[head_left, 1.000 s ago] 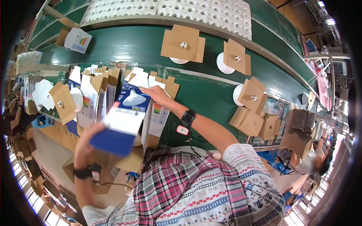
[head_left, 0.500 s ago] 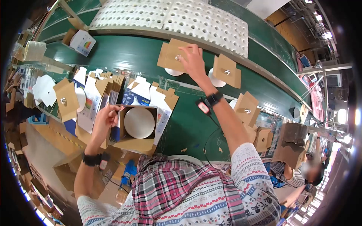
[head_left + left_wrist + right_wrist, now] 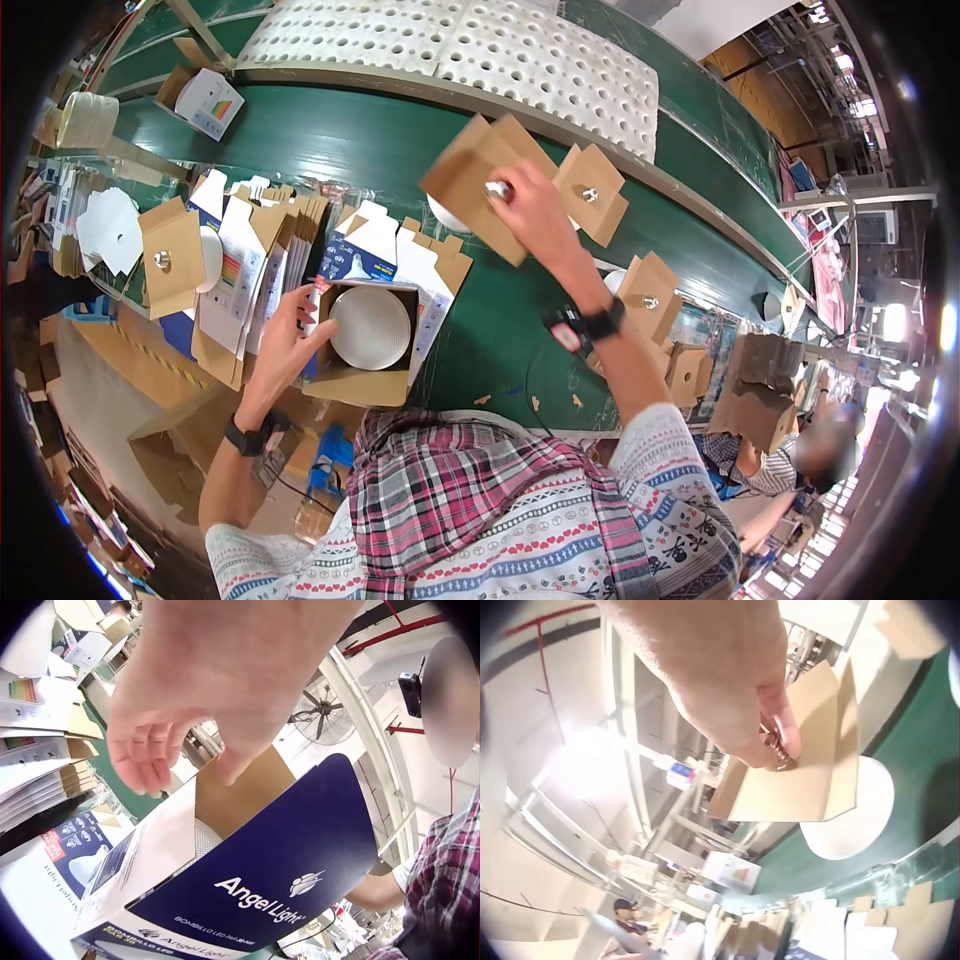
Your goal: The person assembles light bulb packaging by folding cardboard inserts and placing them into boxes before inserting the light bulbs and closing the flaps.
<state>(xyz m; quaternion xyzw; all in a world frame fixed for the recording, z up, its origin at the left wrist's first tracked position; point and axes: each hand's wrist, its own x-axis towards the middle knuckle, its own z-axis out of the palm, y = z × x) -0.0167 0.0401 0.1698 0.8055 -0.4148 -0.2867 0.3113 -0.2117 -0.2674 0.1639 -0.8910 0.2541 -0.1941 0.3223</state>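
Note:
My right hand (image 3: 537, 215) pinches the metal screw base of a bulb that pokes through a folded cardboard insert (image 3: 480, 175); in the right wrist view the white bulb face (image 3: 851, 817) hangs below that insert (image 3: 802, 780). My left hand (image 3: 287, 345) is at the left edge of an open box (image 3: 355, 388), fingers relaxed. A round white bulb face (image 3: 370, 328) lies inside it. The left wrist view shows the box's blue printed side (image 3: 277, 862), with my left hand (image 3: 202, 690) over the opening and its thumb at the rim.
More bulbs in cardboard inserts stand at the right (image 3: 650, 300), behind (image 3: 590, 195) and at the left (image 3: 172, 262). Folded printed cartons (image 3: 230, 270) are stacked left of the box. A white perforated foam tray (image 3: 550, 80) lies at the back. Another person sits at the far right.
The blue box went from being held in both hands to standing upright, open. My right hand reached to the back bulb and took its base; the insert is now tilted and shifted.

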